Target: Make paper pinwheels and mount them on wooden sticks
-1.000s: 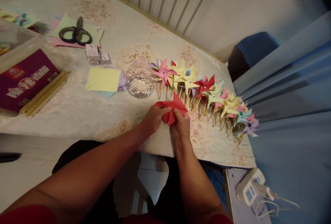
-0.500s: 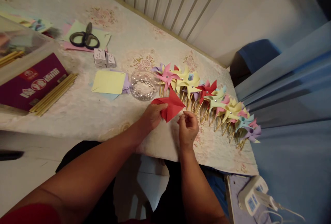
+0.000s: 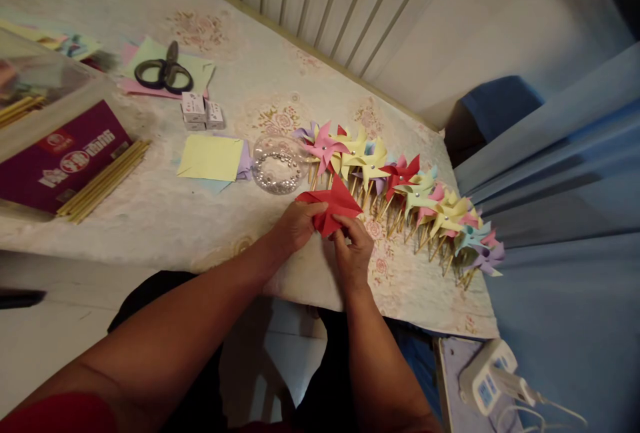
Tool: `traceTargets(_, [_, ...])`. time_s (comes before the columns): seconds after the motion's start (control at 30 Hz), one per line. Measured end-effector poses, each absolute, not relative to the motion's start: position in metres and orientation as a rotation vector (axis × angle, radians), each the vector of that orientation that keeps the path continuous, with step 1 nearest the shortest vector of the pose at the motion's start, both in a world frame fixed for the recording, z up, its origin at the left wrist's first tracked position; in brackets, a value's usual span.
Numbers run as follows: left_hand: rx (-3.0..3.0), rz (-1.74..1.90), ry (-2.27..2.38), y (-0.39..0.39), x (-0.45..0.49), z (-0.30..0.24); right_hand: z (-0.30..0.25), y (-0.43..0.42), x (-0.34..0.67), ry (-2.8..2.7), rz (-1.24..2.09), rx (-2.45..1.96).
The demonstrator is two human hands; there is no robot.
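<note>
My left hand [image 3: 299,223] grips a red paper pinwheel [image 3: 341,199] by its left side, the thumb pressed on its middle. At the lower edge of the same paper, my right hand [image 3: 353,246] pinches it between thumb and fingers. Some of its points stick out past my fingers, up and to the right. Whether a pin is in my right fingertips is hidden. Just behind stands a clear round dish [image 3: 278,178] of small silvery pins. A long row of finished pinwheels [image 3: 400,183] on sticks lies beyond and to the right of my hands.
Left of the dish lie yellow paper squares [image 3: 211,158]. Farther back are small white boxes [image 3: 194,107] and black-handled scissors [image 3: 164,75] on more paper. A clear bin [image 3: 30,133] stands at far left, with bundled sticks [image 3: 104,181] beside it. A power strip [image 3: 487,379] sits lower right.
My right hand has moved left and slightly up from beside the red paper and now pinches its lower edge. The paper has shifted slightly right in my left hand.
</note>
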State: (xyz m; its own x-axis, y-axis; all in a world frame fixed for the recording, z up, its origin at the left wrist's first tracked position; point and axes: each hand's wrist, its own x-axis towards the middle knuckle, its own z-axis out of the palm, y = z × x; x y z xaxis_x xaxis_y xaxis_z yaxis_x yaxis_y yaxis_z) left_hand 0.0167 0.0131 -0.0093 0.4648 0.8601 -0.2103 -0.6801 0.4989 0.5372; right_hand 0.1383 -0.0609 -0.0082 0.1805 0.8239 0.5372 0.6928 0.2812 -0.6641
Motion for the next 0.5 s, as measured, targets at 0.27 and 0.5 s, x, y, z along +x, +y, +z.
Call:
traceTargets(0.27, [0.466,0.955,0.49,0.012,0.019,-0.011,-0.008,-0.06,0.135,-1.389,0.317,-1.509])
traceTargets(0.5, [0.513,0.966,0.495,0.009,0.022,-0.01,-0.008,-0.054,0.128,-1.154,0.433,-1.577])
